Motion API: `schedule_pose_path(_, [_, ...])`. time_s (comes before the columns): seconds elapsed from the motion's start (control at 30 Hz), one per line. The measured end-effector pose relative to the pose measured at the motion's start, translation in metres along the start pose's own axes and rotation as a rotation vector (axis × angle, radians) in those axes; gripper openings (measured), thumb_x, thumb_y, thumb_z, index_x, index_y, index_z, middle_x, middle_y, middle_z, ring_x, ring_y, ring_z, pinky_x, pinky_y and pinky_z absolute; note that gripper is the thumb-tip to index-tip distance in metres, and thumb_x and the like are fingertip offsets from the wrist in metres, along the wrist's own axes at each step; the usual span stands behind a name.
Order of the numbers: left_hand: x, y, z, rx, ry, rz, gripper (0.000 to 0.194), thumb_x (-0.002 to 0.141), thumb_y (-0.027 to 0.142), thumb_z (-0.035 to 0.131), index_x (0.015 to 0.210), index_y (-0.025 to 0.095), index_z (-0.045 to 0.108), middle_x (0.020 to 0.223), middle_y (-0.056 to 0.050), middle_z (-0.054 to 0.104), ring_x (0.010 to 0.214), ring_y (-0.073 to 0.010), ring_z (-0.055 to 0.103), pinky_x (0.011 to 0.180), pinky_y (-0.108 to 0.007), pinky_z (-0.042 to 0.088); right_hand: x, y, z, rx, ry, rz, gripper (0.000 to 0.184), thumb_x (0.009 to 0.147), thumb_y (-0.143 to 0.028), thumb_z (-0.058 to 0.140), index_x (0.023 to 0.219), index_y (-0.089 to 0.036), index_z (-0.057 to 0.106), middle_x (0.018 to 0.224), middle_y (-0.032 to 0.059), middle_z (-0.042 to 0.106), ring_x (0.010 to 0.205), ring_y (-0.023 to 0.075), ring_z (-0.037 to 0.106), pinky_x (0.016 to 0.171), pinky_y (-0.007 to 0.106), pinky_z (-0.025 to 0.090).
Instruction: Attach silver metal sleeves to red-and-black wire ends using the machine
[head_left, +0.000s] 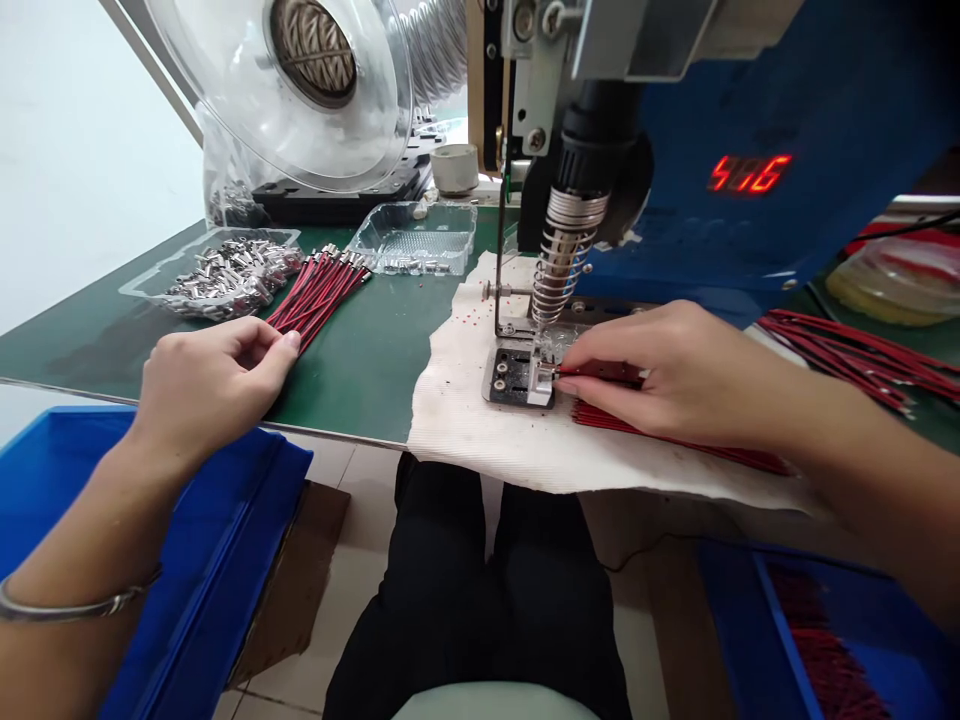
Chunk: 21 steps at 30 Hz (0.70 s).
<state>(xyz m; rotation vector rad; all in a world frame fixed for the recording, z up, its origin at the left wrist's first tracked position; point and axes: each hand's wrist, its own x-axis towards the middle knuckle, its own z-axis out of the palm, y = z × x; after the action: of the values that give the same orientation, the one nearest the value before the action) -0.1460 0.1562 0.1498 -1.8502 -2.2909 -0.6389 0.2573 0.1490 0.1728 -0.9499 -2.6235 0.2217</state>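
Observation:
My left hand point(210, 385) rests on the green table edge, its fingers curled onto the near ends of a bundle of red wires point(319, 288) tipped with metal terminals. My right hand point(660, 370) pinches a red wire point(600, 372) and holds its tip at the metal fixture plate point(517, 378) under the blue machine's spring-wrapped head point(566, 255). More red wires point(675, 435) lie under that hand on the white cloth point(465, 420).
A clear tray of metal terminals point(225, 275) and a second clear tray point(416, 238) sit at the back. A clear reel point(300, 80) hangs above. Red wires point(855, 355) pile at right. Blue bins point(217, 560) stand below both sides. The machine display point(750, 173) glows red.

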Motion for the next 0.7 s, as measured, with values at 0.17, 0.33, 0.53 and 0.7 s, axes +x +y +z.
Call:
schedule_pose_path(0.17, [-0.002,0.0,0.007,-0.078,0.059,0.017,0.038,0.079,0.056,0.054,0.074,0.021,0.068,0.057,-0.001,0.054,0.057,-0.0176,0.048,0.065,-0.032,0.035,-0.002,-0.002,0.0,-0.024,0.02,-0.03,0.025,0.104,-0.032,0.058,0.093,-0.021,0.077,0.082,0.0017,0.075,0.068,0.0167,0.064,0.065,0.033,0.042])
schedule_pose_path(0.33, [-0.005,-0.001,0.009,-0.123,0.082,0.033,0.039,0.079,0.056,0.055,0.072,0.02,0.067,0.054,0.0,0.05,0.054,-0.0162,0.043,0.062,-0.032,0.034,-0.002,-0.002,0.002,-0.021,0.024,-0.038,0.024,0.105,-0.032,0.058,0.093,-0.021,0.076,0.082,0.0019,0.075,0.067,0.0164,0.063,0.064,0.032,0.04])
schedule_pose_path(0.53, [-0.005,-0.002,0.011,-0.137,0.1,0.049,0.04,0.079,0.057,0.057,0.072,0.02,0.069,0.052,0.0,0.051,0.053,-0.0163,0.044,0.062,-0.032,0.034,0.0,-0.002,0.001,-0.019,0.004,-0.007,0.024,0.104,-0.031,0.057,0.091,-0.023,0.076,0.08,0.0021,0.074,0.066,0.0172,0.062,0.065,0.032,0.04])
schedule_pose_path(0.7, [-0.006,-0.003,0.012,-0.14,0.102,0.062,0.039,0.08,0.056,0.058,0.072,0.019,0.069,0.053,0.0,0.049,0.054,-0.0153,0.042,0.062,-0.031,0.033,-0.002,-0.002,0.0,-0.026,0.013,-0.008,0.023,0.103,-0.032,0.059,0.091,-0.024,0.076,0.081,0.0018,0.075,0.068,0.0177,0.064,0.065,0.033,0.041])
